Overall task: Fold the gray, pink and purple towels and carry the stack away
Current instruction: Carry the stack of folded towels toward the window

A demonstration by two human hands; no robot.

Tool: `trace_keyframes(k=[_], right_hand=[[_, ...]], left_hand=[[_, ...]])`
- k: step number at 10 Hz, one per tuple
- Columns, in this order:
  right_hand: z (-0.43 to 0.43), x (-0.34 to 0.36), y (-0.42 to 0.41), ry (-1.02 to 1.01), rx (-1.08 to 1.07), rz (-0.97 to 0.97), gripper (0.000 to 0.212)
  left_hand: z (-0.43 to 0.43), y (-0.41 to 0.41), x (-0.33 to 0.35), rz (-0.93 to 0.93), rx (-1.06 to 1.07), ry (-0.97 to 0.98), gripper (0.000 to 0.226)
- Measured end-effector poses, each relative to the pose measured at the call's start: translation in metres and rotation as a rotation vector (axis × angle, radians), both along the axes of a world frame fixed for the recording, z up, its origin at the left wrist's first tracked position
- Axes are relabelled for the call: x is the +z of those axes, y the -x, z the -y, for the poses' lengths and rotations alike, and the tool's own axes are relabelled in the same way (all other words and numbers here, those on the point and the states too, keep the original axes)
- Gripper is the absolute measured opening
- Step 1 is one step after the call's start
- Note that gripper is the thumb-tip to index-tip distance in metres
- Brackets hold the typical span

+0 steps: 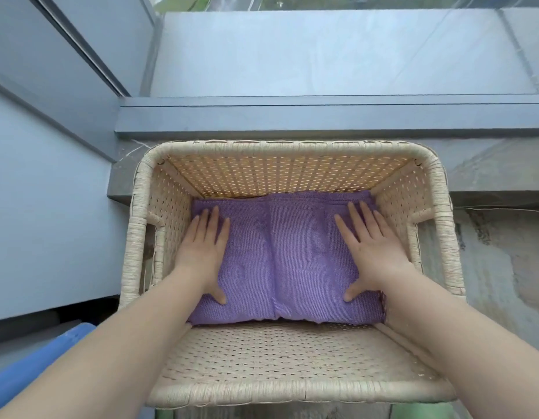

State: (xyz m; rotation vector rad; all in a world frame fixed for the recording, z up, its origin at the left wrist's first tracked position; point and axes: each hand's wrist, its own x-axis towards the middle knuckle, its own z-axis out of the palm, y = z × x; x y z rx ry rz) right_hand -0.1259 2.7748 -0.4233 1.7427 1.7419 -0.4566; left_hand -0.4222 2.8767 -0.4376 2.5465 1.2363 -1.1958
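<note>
Both hands lie flat, fingers spread, gripping nothing. The left hand (203,252) and right hand (371,252) press the folded purple woven towel (280,261) inside the pale wicker basket (292,391).

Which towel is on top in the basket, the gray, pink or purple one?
The purple towel is the only one showing. It lies flat in the wicker basket under the left hand and right hand. No gray or pink is visible.

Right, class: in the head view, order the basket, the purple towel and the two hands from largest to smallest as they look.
1. Basket, by far the largest.
2. Purple towel, covering the basket's floor.
3. Left hand and right hand, lying flat on the towel; they look alike in size, so no ranking between them.
</note>
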Motion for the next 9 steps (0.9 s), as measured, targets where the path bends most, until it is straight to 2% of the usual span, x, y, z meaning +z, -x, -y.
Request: trace_keyframes(k=[1, 2, 5, 7, 8, 9], right_hand=[[0.0, -0.016, -0.002, 0.09, 0.027, 0.096, 0.156], [-0.001, -0.03, -0.002, 0.104, 0.043, 0.13, 0.155], [-0.001, -0.053, 0.001, 0.098, 0.015, 0.151, 0.152], [0.002, -0.03, 0.009, 0.062, -0.068, 0.035, 0.148], [0.008, 0.003, 0.021, -0.078, -0.216, -0.186, 0.109], [0.02, 0.048, 0.028, -0.511, -0.282, -0.419, 0.04]], left_hand=[[-0.003, 0.007, -0.012, -0.154, 0.007, -0.004, 0.163], [-0.002, 0.007, -0.025, -0.221, -0.014, -0.018, 0.162], [0.0, 0.003, -0.04, -0.286, -0.032, -0.019, 0.16], [0.003, -0.009, -0.012, -0.213, 0.067, 0.077, 0.152], [0.004, -0.018, 0.016, -0.023, 0.222, 0.257, 0.127], [0.006, -0.024, 0.062, 0.243, 0.262, 0.334, 0.088]])
